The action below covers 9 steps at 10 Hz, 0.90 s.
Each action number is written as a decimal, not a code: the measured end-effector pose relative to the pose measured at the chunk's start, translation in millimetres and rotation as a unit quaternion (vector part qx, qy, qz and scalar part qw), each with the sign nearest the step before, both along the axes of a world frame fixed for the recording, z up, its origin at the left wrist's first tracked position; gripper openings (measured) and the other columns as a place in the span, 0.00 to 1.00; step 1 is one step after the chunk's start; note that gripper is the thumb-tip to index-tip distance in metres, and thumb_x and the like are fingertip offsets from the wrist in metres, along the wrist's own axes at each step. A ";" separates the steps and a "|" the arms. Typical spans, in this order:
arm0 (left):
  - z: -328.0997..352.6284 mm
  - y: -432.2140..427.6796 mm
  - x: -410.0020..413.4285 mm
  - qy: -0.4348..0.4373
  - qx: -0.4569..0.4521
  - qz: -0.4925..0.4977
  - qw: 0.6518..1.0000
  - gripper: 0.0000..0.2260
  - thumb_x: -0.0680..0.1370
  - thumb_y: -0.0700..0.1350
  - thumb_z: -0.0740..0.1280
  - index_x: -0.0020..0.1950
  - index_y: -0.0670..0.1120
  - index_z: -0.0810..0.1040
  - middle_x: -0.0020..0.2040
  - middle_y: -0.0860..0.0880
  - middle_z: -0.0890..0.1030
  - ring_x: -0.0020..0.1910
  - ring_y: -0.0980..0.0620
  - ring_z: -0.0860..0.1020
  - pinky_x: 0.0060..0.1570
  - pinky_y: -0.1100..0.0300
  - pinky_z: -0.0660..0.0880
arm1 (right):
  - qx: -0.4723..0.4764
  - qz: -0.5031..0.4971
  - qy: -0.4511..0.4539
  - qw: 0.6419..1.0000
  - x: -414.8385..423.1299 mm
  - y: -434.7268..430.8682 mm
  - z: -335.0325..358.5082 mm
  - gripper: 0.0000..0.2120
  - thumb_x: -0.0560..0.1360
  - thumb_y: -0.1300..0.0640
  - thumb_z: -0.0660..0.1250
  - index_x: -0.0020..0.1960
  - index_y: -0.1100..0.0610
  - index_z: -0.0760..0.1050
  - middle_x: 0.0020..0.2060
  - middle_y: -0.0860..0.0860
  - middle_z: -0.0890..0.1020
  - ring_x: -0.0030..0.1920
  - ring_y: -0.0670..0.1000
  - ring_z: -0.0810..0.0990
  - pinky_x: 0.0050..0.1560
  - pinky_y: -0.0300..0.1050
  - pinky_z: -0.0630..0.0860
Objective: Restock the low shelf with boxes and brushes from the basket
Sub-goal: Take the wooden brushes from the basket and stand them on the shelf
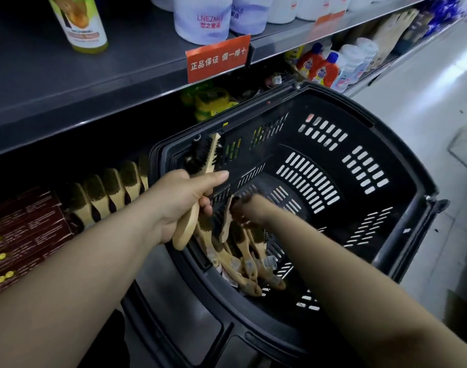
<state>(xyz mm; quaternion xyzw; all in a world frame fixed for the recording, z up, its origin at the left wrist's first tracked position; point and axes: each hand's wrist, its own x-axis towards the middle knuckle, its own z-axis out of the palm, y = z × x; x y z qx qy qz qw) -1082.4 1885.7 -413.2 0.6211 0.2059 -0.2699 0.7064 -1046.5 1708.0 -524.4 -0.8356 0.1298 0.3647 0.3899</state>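
- Left hand (184,205) grips a wooden-handled brush (204,155) at mid-handle, thumb along the top, black bristle head up, handle end below the palm. It sits over the near-left rim of the black basket (386,208).
- Likely reason for the upright hold: the shelved row (112,187) on the low shelf (155,272) stands the same way, heads up and packed side by side, so the brush can go in without re-gripping.
- Right hand (249,212) is down inside the basket on the brush pile (243,258). It is motion-blurred, so whether it has closed on a brush cannot be told. Judgement: it is fetching the next one while the left hand carries.
- Remaining brushes lie loose in the basket's near-left corner, beside the shelf; the rest of the basket floor shows bare.
- Dark red boxes (27,229) already sit stacked left of the brush row; no boxes visible in the basket.
- Basket is tucked against the shelf front under the orange sign (217,58), which keeps the reach short.
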 end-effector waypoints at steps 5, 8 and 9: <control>3.9 8.3 2.9 0.040 -0.162 0.003 0.986 0.21 0.80 0.53 0.56 0.51 0.38 0.80 0.32 0.50 0.75 0.27 0.58 0.73 0.33 0.63 0.79 | 0.076 -0.167 0.108 0.977 -14.5 42.2 -31.0 0.14 0.80 0.58 0.53 0.36 0.53 0.66 0.31 0.50 0.71 0.32 0.48 0.71 0.33 0.38 0.69; 4.5 -0.7 -9.3 -0.010 -0.124 0.067 0.990 0.11 0.80 0.33 0.58 0.59 0.40 0.74 0.49 0.42 0.78 0.46 0.49 0.79 0.42 0.60 0.80 | 0.411 -0.320 0.042 0.853 -83.6 38.5 100.8 0.09 0.78 0.71 0.54 0.51 0.64 0.72 0.38 0.55 0.82 0.35 0.50 0.81 0.41 0.42 0.81; 5.7 -4.2 -17.6 -0.019 -0.123 0.082 0.989 0.11 0.80 0.35 0.59 0.62 0.43 0.71 0.53 0.42 0.78 0.53 0.46 0.78 0.47 0.58 0.78 | 0.344 -0.256 -0.053 0.902 -97.7 42.0 112.9 0.09 0.79 0.68 0.57 0.56 0.60 0.69 0.41 0.53 0.82 0.38 0.49 0.82 0.44 0.44 0.82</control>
